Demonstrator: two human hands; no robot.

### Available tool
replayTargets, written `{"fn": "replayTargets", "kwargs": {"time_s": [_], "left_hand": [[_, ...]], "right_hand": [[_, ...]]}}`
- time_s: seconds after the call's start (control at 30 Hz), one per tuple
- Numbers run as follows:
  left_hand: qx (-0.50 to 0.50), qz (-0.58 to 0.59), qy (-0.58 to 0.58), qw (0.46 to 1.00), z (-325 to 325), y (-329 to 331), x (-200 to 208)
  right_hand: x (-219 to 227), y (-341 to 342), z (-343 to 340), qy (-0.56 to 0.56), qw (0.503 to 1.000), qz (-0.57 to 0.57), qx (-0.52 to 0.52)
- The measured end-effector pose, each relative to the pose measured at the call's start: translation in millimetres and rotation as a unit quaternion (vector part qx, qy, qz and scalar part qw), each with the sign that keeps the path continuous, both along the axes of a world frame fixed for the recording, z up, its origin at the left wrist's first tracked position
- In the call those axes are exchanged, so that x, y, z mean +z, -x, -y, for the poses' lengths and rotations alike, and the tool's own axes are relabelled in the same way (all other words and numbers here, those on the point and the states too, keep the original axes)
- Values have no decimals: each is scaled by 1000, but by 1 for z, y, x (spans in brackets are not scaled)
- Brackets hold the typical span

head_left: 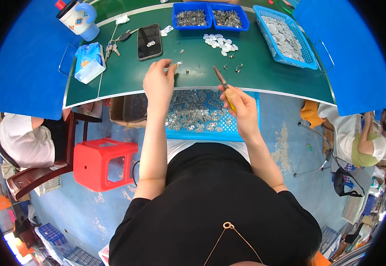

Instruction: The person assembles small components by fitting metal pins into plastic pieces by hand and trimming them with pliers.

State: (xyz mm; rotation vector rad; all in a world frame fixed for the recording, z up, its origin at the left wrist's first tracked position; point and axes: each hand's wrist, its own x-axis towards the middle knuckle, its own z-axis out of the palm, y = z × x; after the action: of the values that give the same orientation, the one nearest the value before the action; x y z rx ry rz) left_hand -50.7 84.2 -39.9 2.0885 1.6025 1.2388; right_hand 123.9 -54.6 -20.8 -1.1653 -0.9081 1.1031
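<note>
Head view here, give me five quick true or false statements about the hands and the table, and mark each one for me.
1. The right hand holds a tool with yellow on its handle. True.
2. Both hands grip that tool. False: only the right one does; the left hand has its fingertips at a small silvery piece.
3. Two dark blue bins hold small metal parts. True.
4. Those bins stand on the floor. False: they stand on the green table.
5. A phone lies left of the bins. True.
</note>
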Motion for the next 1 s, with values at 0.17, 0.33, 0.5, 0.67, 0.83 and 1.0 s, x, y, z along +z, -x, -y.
{"fn": "replayTargets", "kwargs": {"time_s": [0.17, 0.33, 0.5, 0.67, 0.83, 1.0], "left_hand": [[-36, -69, 11, 997, -21, -1, -2], [-46, -72, 35, 996, -20, 3, 3], [-179, 416, 150, 879, 12, 1, 25], [-248, 547, 175, 780, 54, -14, 39], [-275, 609, 168, 725, 70, -23, 43], [-258, 550, 110, 786, 76, -24, 48]], "right_hand": [[0, 6, 0, -23, 1000, 5, 4], [-8, 4, 1, -39, 999, 3, 4], [-3, 9, 3, -58, 996, 63, -19], [7, 23, 7, -107, 983, 148, 0], [16, 31, 12, -131, 982, 133, 2], [19, 27, 14, -140, 979, 151, -1]]}}
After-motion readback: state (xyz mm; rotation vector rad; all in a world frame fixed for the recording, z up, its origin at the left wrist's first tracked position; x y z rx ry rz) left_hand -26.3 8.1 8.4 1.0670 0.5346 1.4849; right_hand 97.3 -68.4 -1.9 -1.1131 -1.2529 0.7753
